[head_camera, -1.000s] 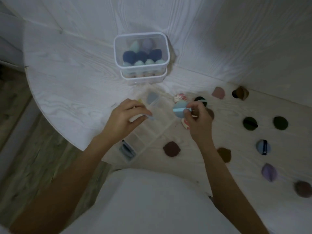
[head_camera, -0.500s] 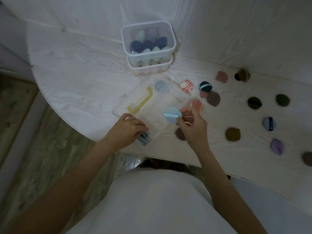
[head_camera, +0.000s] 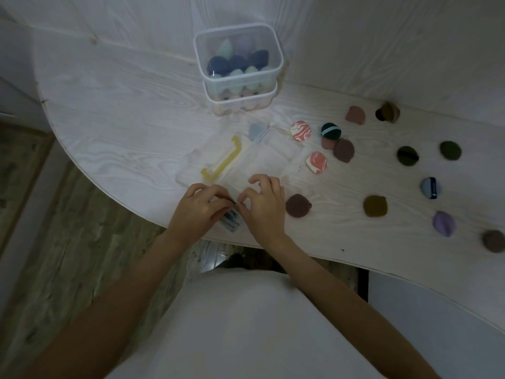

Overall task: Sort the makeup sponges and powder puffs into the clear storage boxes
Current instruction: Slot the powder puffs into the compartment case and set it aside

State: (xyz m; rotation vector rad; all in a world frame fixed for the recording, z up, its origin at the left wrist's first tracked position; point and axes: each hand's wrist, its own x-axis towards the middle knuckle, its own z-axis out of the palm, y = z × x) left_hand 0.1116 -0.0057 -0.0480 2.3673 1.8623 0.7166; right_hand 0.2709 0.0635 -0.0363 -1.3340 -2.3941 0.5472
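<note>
A flat clear organizer box (head_camera: pixel 262 160) with a yellow handle (head_camera: pixel 222 162) lies at the table's near edge. My left hand (head_camera: pixel 199 209) curls over its nearest compartment, where several puffs (head_camera: pixel 231 220) stand on edge. My right hand (head_camera: pixel 263 205) meets it there, thumb and forefinger pinched at the top of that stack; the light blue puff it carried is mostly hidden under the fingers. Another pale blue puff (head_camera: pixel 255 131) sits in the far compartment. Two stacked clear tubs (head_camera: pixel 237 64) at the back hold egg-shaped sponges.
Loose puffs lie to the right: two pink marbled ones (head_camera: pixel 301 131) (head_camera: pixel 317 162), a dark green one (head_camera: pixel 330 130), maroon (head_camera: pixel 298 205), olive (head_camera: pixel 375 205), blue with a strap (head_camera: pixel 431 187), lilac (head_camera: pixel 444 223). The curved table edge (head_camera: pixel 191 233) runs just under my hands.
My right hand brought the light blue puff from above the box down to the near compartment. My left hand slid from the box's middle to that same near end.
</note>
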